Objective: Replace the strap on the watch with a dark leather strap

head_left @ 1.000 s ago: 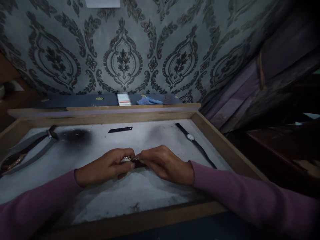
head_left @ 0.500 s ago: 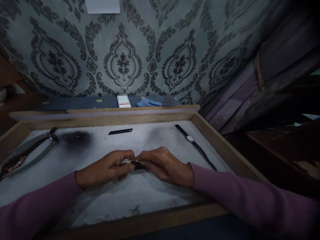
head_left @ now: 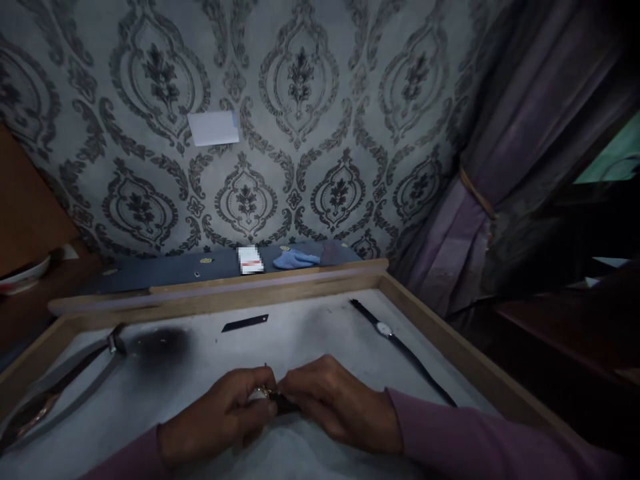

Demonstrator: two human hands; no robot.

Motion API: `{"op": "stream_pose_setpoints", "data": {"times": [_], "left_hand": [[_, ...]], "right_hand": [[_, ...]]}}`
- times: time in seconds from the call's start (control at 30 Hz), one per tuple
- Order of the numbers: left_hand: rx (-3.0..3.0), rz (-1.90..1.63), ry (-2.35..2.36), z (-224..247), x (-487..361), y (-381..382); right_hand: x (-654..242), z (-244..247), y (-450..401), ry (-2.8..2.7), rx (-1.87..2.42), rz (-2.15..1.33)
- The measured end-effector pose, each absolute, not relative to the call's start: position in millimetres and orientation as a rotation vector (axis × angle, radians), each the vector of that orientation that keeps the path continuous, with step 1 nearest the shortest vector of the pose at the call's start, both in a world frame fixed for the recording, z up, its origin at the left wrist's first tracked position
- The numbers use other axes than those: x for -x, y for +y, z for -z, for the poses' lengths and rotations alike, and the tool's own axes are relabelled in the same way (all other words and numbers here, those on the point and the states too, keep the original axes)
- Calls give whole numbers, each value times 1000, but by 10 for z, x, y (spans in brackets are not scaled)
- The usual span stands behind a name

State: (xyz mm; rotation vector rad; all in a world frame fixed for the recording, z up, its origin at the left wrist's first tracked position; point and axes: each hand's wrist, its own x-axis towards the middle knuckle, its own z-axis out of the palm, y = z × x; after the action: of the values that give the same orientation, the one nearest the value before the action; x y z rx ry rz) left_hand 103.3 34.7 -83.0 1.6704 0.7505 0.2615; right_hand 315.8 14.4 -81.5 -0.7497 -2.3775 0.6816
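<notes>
My left hand (head_left: 220, 415) is closed around the case of a wristwatch (head_left: 259, 394), whose pale dial and gold-toned edge peek out between thumb and fingers. Pinched at the other side of it is my right hand (head_left: 340, 403), its fingers on the dark strap (head_left: 286, 403) close to the case. The right fingertips hide the joint of strap and case, so I cannot make out any small part there. Both hands hover low over the white bottom of a wooden-rimmed tray (head_left: 433, 337).
A second watch with a black strap (head_left: 384, 329) lies at right in the tray, a larger brown-strapped watch (head_left: 45, 400) at left. Behind my hands is a dark cutter blade (head_left: 245, 323). Beyond the rim are a blue cloth (head_left: 295, 259) and a small white box (head_left: 249, 260).
The camera view has tilted upward, so the tray and hands appear lower in the picture. Both hands keep their hold on the watch, with little change in the fingers.
</notes>
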Motion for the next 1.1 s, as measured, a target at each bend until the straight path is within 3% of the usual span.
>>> {"op": "stream_pose_setpoints", "data": {"times": [1.1], "left_hand": [[-1698, -206, 752, 674, -1029, 323]], "right_hand": [[-3160, 794, 127, -2432, 735, -623]]}}
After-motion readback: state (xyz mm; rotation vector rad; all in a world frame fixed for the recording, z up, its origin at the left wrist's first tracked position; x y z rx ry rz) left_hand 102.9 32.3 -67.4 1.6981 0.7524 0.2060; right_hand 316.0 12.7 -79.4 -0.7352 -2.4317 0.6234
